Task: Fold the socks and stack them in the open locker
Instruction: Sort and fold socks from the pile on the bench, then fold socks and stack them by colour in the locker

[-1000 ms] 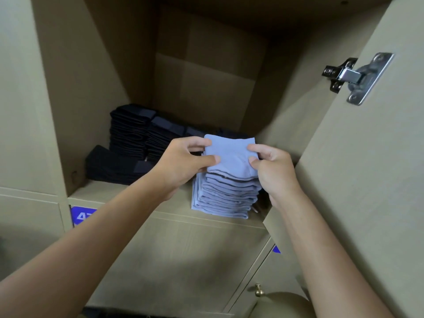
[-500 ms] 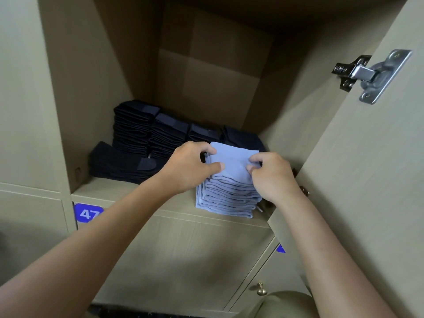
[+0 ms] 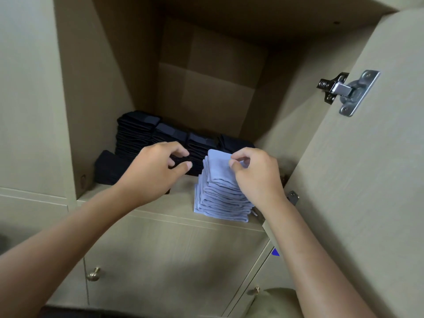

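A stack of folded light-blue socks (image 3: 220, 200) stands at the front right of the open locker's shelf (image 3: 181, 198). The top blue sock (image 3: 218, 166) lies on it, slightly tilted. My right hand (image 3: 257, 177) is over the stack's right side, with thumb and fingertips pinching the top sock's right edge. My left hand (image 3: 156, 171) hovers left of the stack, clear of it, with fingers loosely curled and holding nothing. Several stacks of folded dark socks (image 3: 137, 131) fill the back and left of the shelf.
The open locker door (image 3: 367, 191) stands close on the right, with a metal hinge (image 3: 346, 92) on it. Closed lockers with brass knobs (image 3: 93, 274) sit below. The locker's upper space above the stacks is open.
The blue sock has been set down on the stack. My left hand has let go and moved left, away from the stack. My right hand stays at the sock's right edge.
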### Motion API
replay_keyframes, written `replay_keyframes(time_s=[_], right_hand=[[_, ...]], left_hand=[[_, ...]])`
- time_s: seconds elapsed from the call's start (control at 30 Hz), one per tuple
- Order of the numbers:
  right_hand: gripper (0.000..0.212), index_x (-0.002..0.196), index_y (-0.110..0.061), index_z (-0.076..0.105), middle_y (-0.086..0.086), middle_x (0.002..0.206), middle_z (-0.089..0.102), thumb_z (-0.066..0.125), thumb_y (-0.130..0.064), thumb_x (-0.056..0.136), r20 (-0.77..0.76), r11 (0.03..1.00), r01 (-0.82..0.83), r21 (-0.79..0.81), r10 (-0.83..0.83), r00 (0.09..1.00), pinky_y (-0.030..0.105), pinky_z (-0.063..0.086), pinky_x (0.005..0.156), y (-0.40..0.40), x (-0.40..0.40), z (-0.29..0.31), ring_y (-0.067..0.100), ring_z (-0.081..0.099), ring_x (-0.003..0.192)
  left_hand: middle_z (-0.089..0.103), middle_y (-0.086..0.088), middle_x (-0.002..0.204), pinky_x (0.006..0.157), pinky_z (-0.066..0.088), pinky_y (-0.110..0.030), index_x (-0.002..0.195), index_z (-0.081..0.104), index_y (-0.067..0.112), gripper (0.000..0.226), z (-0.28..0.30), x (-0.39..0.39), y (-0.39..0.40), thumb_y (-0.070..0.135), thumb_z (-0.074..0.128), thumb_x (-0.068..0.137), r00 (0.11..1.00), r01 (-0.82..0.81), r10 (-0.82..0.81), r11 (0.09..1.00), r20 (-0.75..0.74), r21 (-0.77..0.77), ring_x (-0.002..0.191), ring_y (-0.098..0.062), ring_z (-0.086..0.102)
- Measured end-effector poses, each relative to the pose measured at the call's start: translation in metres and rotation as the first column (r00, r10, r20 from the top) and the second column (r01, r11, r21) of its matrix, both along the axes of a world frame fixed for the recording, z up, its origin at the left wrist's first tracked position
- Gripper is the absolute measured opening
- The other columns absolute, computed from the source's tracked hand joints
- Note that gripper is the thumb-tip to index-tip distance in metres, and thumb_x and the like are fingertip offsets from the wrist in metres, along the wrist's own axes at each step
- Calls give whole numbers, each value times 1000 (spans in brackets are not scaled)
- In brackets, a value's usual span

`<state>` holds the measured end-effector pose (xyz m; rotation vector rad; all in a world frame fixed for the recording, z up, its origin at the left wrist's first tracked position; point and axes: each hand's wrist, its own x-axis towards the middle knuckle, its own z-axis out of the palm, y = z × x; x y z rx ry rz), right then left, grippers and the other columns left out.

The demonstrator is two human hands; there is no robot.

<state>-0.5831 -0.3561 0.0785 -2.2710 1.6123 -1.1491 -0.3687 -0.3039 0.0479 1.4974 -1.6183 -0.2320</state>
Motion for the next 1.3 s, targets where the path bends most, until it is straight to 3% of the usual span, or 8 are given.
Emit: replay_keyframes(time_s=[0.2, 0.33, 0.53, 0.7, 0.83, 1.17, 1.3], right_hand=[[16, 80, -25, 65, -14, 86, 65, 62, -20, 95, 12, 993, -112, -24, 112, 994, 27, 47, 74, 18, 21, 1, 10, 57, 90], [11, 83, -24, 62, -12, 79, 63, 65, -22, 94, 63, 971, -238, -36, 239, 969, 20, 40, 66, 36, 43, -2, 6, 52, 80], [12, 92, -30, 58, -14, 90, 60, 70, -28, 90, -97, 908, -418, -4, 416, 904, 27, 44, 75, 59, 70, -13, 4, 48, 87], [11, 100, -29, 62, -15, 92, 59, 69, -28, 91, -164, 849, -525, 68, 528, 833, 33, 47, 76, 67, 90, -22, -2, 44, 81], [9, 98, -29, 64, -15, 90, 61, 69, -27, 91, -158, 802, -583, 130, 597, 787, 29, 47, 72, 68, 104, -29, -1, 49, 77], [6, 93, -35, 64, -17, 87, 65, 69, -31, 91, -161, 650, -709, 272, 758, 633, 25, 49, 72, 86, 168, -52, -3, 56, 83], [8, 95, -36, 64, -15, 88, 65, 70, -35, 90, -132, 568, -759, 317, 819, 558, 19, 41, 68, 101, 203, -59, -2, 56, 78]], left_hand=[[72, 20, 88, 78, 53, -23, 100, 70, 33, 8, -2, 29, 38, 31, 70, 92, 1000, -31, 31, 999, -1, 32, 81, 0, 66], [72, 21, 85, 69, 48, -14, 93, 71, 34, 3, -3, 44, 59, 32, 70, 92, 998, -3, -4, 995, 66, 103, 81, -1, 66], [70, 23, 82, 65, 44, -11, 86, 69, 37, 6, -11, 69, 89, 37, 68, 92, 978, -44, 5, 982, 211, 182, 82, -1, 65], [69, 20, 82, 72, 51, -23, 94, 66, 38, 7, -22, 86, 113, 45, 63, 94, 930, -118, 18, 961, 368, 251, 81, -2, 65], [67, 24, 83, 78, 54, -31, 101, 67, 36, 16, -23, 102, 130, 50, 59, 95, 872, -189, 27, 940, 488, 285, 82, -1, 65], [69, 19, 93, 85, 54, -33, 101, 68, 33, 17, -20, 166, 188, 47, 61, 95, 817, -433, 188, 824, 545, 366, 90, -7, 63], [71, 13, 94, 83, 55, -36, 96, 69, 31, 14, -24, 206, 210, 43, 61, 94, 802, -519, 296, 775, 519, 360, 87, -10, 63]])
